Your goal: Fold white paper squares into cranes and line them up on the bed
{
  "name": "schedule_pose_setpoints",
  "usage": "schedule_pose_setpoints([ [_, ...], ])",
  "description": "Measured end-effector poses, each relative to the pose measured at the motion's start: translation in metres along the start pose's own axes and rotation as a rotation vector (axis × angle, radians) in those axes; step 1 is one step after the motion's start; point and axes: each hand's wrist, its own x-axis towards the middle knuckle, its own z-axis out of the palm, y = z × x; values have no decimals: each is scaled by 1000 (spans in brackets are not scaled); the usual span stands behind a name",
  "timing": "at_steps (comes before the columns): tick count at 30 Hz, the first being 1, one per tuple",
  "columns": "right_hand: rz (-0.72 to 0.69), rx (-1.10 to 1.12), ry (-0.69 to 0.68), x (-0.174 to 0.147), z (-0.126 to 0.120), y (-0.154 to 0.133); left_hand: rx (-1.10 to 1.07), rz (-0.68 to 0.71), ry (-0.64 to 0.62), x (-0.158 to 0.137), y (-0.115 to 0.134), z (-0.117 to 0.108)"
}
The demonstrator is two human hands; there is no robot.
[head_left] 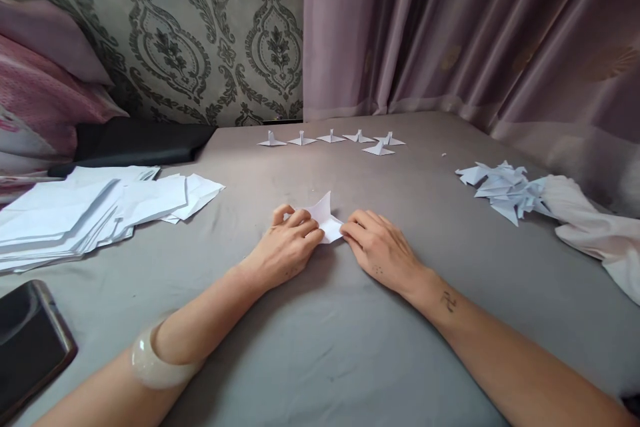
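A small folded piece of white paper point(330, 229) lies between my hands at the middle of the grey-covered surface, one pointed flap standing up. My left hand point(295, 237) grips its left side, with the fingers bent and partly hiding it. At the right corner, the thumb and fingertips of my right hand point(375, 240) are pinched together on the paper. Beyond my hands stands a row of several folded paper figures point(331, 137) with flat wings and upright middles.
Stacked white paper sheets point(60, 213) lie at the left, with a phone point(33, 347) nearer me and black cloth point(140, 141) behind. To the right are a heap of folded paper pieces point(505, 187) and pale cloth point(585, 217). A curtain point(350, 33) hangs at the back.
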Motion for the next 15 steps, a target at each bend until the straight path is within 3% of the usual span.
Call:
schedule_pose_setpoints([
  [7, 167, 180, -68, 1, -1, 0, -105, -88, -40, 6, 5, -7],
  [15, 346, 335, -80, 7, -1, -1, -196, -337, -51, 12, 11, 0],
])
